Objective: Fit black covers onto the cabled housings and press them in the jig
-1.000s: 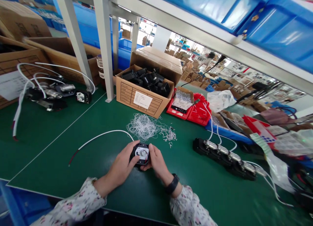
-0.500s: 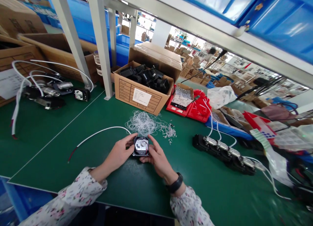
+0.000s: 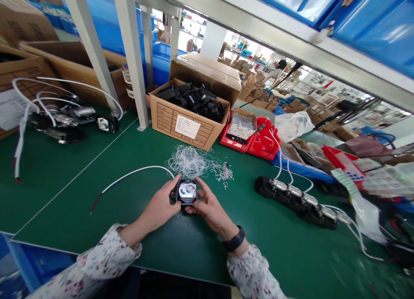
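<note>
Between my hands is a small square black housing (image 3: 186, 192) with a silvery metal mechanism and thin wires inside its open face. My left hand (image 3: 161, 206) grips its left side, thumb at the near corner and forefinger at the far one. On the right side, my right hand (image 3: 208, 208) holds it with bent fingers. A white cable (image 3: 136, 169) runs from behind the housing to the left and ends in a dark red tip. Just beyond lies a tangle of clear thin strands (image 3: 187, 161), with a scatter of small pins or screws (image 3: 223, 171) beside it.
A cardboard box (image 3: 187, 122) of black parts stands at the back, with red trays (image 3: 263, 141) to its right. A row of black-and-silver assemblies (image 3: 296, 202) lies on the right of the green table (image 3: 136, 256). Cabled metal parts (image 3: 61, 118) lie left, near shelf posts (image 3: 131, 61).
My left thumb has slid down to the near left corner of the housing, and the left fingers have shifted along its side. The right hand stays nearly the same.
</note>
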The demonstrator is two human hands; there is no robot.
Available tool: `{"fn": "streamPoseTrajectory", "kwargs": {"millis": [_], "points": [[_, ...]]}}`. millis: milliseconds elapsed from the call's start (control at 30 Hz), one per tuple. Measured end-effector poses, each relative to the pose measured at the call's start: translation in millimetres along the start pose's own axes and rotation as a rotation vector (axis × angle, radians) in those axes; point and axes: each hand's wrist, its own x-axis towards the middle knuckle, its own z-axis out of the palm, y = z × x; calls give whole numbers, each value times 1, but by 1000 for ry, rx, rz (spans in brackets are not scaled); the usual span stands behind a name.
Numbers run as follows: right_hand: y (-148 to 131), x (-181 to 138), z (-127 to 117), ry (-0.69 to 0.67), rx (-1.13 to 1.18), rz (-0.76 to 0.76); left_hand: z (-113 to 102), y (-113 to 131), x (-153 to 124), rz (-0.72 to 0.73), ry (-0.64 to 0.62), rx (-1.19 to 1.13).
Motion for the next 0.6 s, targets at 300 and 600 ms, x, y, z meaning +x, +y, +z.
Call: {"fn": "streamPoseTrajectory", "kwargs": {"millis": [300,600], "points": [[5,1,0,14,-93,-36,4,2,1,23,24,80],[-148,55,-23,591,-1142,-607,18,-39,-1,311,177,275]]}}
